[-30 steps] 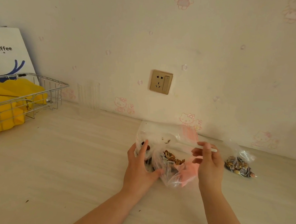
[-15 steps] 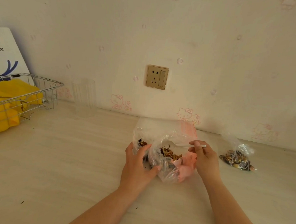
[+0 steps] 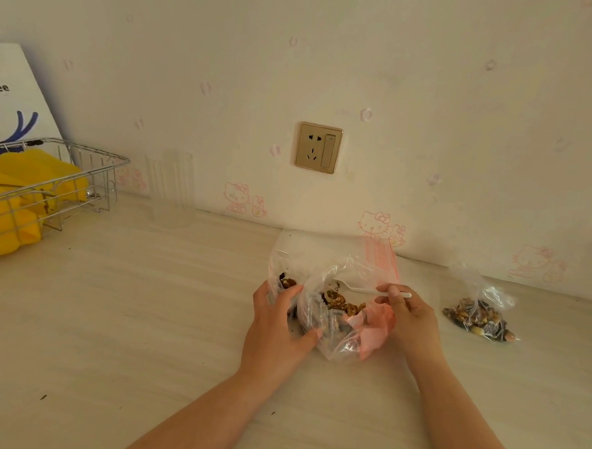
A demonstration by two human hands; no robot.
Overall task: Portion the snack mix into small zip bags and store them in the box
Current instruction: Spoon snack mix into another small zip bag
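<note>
A pale wooden counter (image 3: 118, 318) runs along a wall with a wall socket (image 3: 318, 147). Far left of the socket sits a wire basket (image 3: 54, 191) holding something yellow, with a clear cup (image 3: 169, 186) between them. Below the socket, the left hand (image 3: 278, 330) grasps the side of an open plastic bag (image 3: 337, 333) of snack mix (image 3: 343, 304). The right hand (image 3: 411, 316) pinches a white plastic spoon (image 3: 363, 289) — its bowl inside the bag. Right of the socket and lower lies a small filled bag (image 3: 478, 314) — on the counter, apart from both hands.
</note>
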